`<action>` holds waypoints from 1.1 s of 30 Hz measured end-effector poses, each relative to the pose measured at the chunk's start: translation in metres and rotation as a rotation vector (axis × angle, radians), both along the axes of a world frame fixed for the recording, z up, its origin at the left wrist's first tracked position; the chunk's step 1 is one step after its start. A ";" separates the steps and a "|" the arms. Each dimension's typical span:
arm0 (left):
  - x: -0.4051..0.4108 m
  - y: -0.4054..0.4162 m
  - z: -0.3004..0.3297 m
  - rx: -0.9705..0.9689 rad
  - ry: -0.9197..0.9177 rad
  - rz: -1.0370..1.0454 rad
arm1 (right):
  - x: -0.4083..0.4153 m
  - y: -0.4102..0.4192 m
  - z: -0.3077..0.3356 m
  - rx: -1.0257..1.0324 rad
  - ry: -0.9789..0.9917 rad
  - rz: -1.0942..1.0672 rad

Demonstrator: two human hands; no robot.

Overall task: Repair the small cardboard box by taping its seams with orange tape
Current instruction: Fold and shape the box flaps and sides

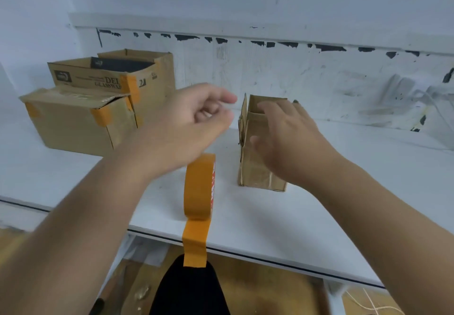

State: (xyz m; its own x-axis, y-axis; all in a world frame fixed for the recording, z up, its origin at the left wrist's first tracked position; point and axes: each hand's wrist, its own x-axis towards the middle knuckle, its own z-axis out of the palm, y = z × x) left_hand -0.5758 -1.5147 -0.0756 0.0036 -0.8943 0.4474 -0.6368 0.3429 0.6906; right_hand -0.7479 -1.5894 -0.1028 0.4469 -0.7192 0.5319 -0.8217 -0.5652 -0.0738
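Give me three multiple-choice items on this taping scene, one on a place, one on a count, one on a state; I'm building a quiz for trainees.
1. Where does the tape roll stand?
A. on the white table, left of the small box
B. inside the small box
C. on the stacked boxes

2. How many larger boxes sit at the back left?
A. one
B. two
C. four

3. What is the left hand doing?
A. gripping the roll
B. holding nothing, raised above the roll
C. pressing the table

Answers:
1 A, the roll stands on edge beside the small box.
2 B, two taped boxes.
3 B, its loosely curled fingers are empty.
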 end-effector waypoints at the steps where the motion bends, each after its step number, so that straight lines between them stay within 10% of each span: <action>1: -0.002 -0.021 0.004 0.064 -0.063 0.025 | 0.001 -0.003 -0.002 -0.005 0.041 -0.016; 5: -0.009 -0.073 -0.002 0.306 -0.274 0.015 | -0.001 -0.010 -0.006 0.040 0.095 -0.034; 21: -0.007 -0.068 -0.013 0.193 -0.275 -0.148 | -0.016 -0.009 -0.007 0.089 -0.021 0.026; 33: -0.003 -0.073 -0.007 0.268 -0.657 -0.199 | -0.023 -0.009 -0.008 0.152 0.040 0.093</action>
State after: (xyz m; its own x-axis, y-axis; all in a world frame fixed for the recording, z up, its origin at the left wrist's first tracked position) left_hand -0.5784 -1.5873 -0.0830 -0.3640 -0.9290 0.0674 -0.8913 0.3684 0.2642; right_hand -0.7712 -1.5986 -0.1106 0.5339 -0.7445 0.4009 -0.7704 -0.6237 -0.1324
